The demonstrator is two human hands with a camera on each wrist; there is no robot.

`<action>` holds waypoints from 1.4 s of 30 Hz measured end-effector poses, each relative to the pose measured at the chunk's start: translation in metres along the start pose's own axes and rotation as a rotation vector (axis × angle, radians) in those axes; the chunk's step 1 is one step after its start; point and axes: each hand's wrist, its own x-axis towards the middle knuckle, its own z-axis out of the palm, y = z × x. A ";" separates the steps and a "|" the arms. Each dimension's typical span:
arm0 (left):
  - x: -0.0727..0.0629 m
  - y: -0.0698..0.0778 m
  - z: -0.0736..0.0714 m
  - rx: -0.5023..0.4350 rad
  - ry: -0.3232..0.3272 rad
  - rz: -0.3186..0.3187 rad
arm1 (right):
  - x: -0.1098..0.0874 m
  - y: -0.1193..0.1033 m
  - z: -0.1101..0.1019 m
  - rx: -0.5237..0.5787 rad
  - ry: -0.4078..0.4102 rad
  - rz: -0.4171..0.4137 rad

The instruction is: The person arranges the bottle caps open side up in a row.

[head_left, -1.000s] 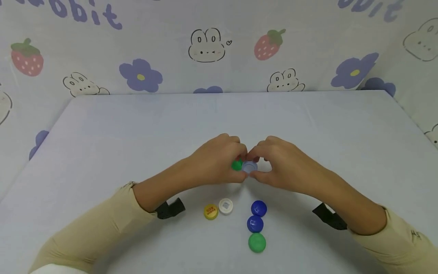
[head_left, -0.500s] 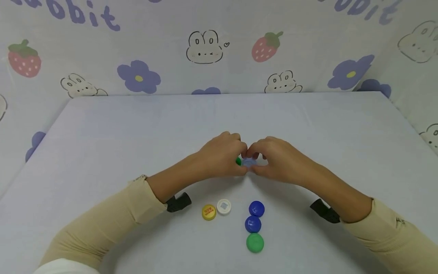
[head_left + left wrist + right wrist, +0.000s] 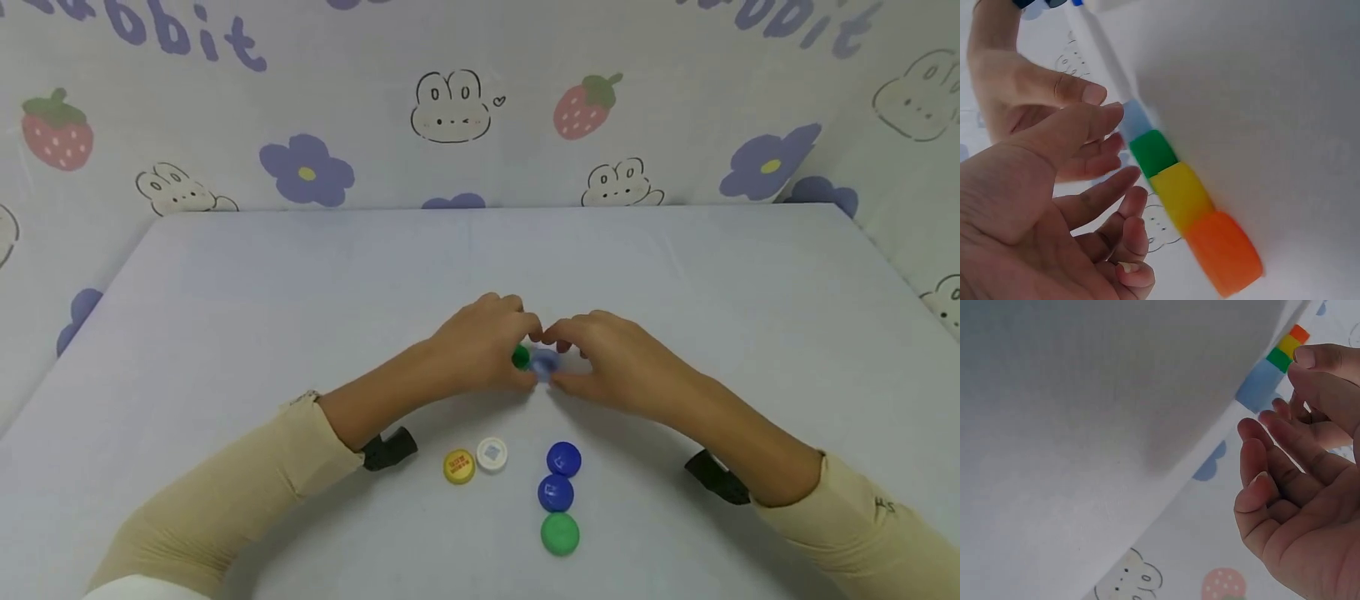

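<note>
Coloured bottle caps touch one another in a row on the white table. From the left come an orange cap (image 3: 1225,253), a yellow cap (image 3: 1182,197), a green cap (image 3: 521,357) and a light blue cap (image 3: 545,364), which looks blurred in the head view. My left hand (image 3: 483,346) hides the orange and yellow ones from the head camera. Its thumb and index tips stand around the light blue cap. My right hand (image 3: 618,358) mirrors it from the other side, thumb and fingers apart. I cannot tell whether the fingertips touch the cap.
Nearer to me lie a yellow cap (image 3: 459,467) and a white cap (image 3: 492,455) side by side. To their right, two blue caps (image 3: 556,493) and a green cap (image 3: 560,534) form a line. A patterned cloth (image 3: 450,108) hangs behind the table (image 3: 375,267).
Both hands have stayed around the light blue cap, shifting only slightly. Half a second ago the fingers covered more of it. The loose caps have stayed in place.
</note>
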 end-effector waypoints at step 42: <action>-0.086 0.072 0.042 0.154 -0.124 0.241 | -0.101 -0.034 0.045 0.046 0.019 -0.424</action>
